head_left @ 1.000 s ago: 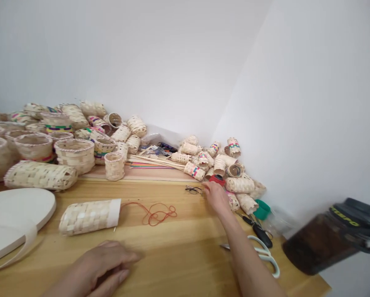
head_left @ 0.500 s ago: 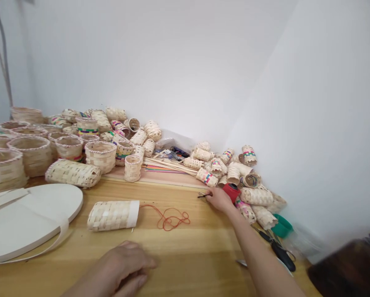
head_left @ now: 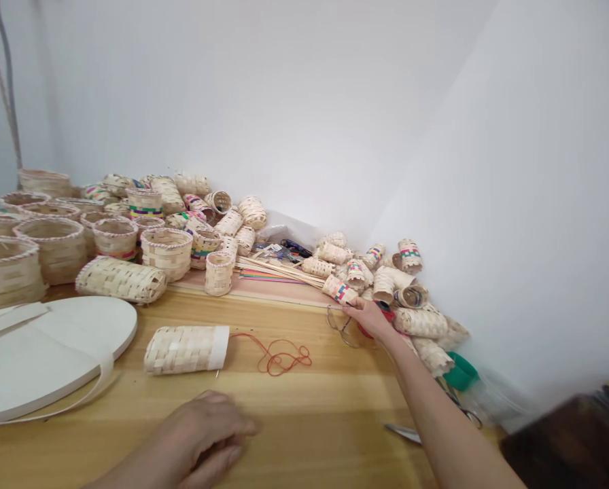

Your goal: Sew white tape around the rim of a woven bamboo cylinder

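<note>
My left hand [head_left: 210, 435] hovers or rests near the table's front, fingers loosely bent, a gap between thumb and fingers, holding nothing. My right hand [head_left: 370, 318] reaches to the back right, its fingers pinched on a thin wire-framed object [head_left: 341, 327] that looks like eyeglasses. Beside and partly behind that hand is a red spool [head_left: 366, 331]. A woven cylinder basket [head_left: 182, 350] with a pale strip round its rim lies on its side beyond my left hand. A loose red thread [head_left: 284, 358] runs from it across the table, and a needle-like tip shows below the rim.
Many woven baskets [head_left: 166, 252] stand at the left, with another heap [head_left: 421, 322] at the right. A round white board [head_left: 44, 360] lies at left. A metal blade [head_left: 404, 432] pokes out beside my right forearm, near a green container [head_left: 460, 372].
The wire-framed object has turned and shows more of its loops. My right hand has shifted slightly back, and the red spool is now lower and more hidden. My left hand has barely moved.
</note>
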Available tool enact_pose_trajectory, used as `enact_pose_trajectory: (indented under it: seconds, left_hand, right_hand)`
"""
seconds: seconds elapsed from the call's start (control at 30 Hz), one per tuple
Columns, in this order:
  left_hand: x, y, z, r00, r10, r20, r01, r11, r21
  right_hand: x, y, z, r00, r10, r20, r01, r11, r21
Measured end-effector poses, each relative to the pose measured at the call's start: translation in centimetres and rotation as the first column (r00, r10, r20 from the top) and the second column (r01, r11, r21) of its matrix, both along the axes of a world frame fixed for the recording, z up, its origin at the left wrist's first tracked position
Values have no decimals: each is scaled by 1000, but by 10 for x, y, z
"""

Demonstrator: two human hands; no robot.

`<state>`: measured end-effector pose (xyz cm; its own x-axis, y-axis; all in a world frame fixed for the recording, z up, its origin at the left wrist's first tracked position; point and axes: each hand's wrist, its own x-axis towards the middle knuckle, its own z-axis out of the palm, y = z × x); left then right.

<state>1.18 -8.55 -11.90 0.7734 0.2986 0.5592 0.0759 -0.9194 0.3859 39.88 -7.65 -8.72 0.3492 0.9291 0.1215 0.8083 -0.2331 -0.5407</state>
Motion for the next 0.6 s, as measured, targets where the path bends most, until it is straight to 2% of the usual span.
enact_pose_trajectory:
  seconds: [0.2,0.33,0.43,0.6]
  left_hand:
    - [0,-3,4,1000,13,-15,-13,1000,-15]
    - [0,-3,4,1000,10,-12,-10,999,-32]
    - [0,-1,3,1000,1,-22,-2,999,-43]
    - [-1,-3,7,1000,11,-28,-13,997,-72]
  right_hand:
    - [2,1,-9,1000,-5,16,4,1000,30]
    - [-4,-8,-13,998,35,50,-34,999,-25]
    - [-9,-18,-10,993,80,82,-75,995,-63]
    - [-17,-35,-2,978,27,209,-20,999,-35]
